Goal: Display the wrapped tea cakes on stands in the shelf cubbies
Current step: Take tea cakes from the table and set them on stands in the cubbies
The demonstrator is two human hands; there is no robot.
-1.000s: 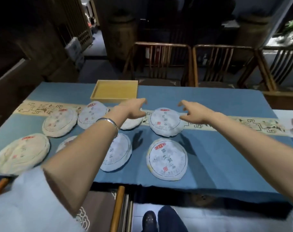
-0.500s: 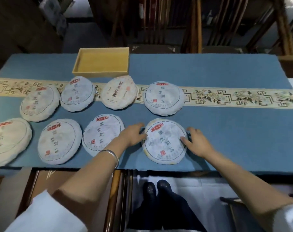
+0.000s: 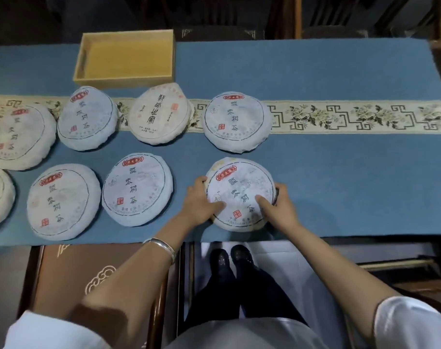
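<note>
A: How should this lift be done?

B: The nearest tea cake [image 3: 240, 195] is grasped at opposite edges by the left hand [image 3: 198, 203] and the right hand [image 3: 277, 207], thumbs laid on the wrapper. It should be raised level, so the paper folds are not torn.

A: And where is it lying?

B: Between both palms, flat on the blue cloth [image 3: 340, 172], at the near edge, right of the other cakes.

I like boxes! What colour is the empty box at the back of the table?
The box is yellow all over, walls and floor alike. The head view shows it.
</note>
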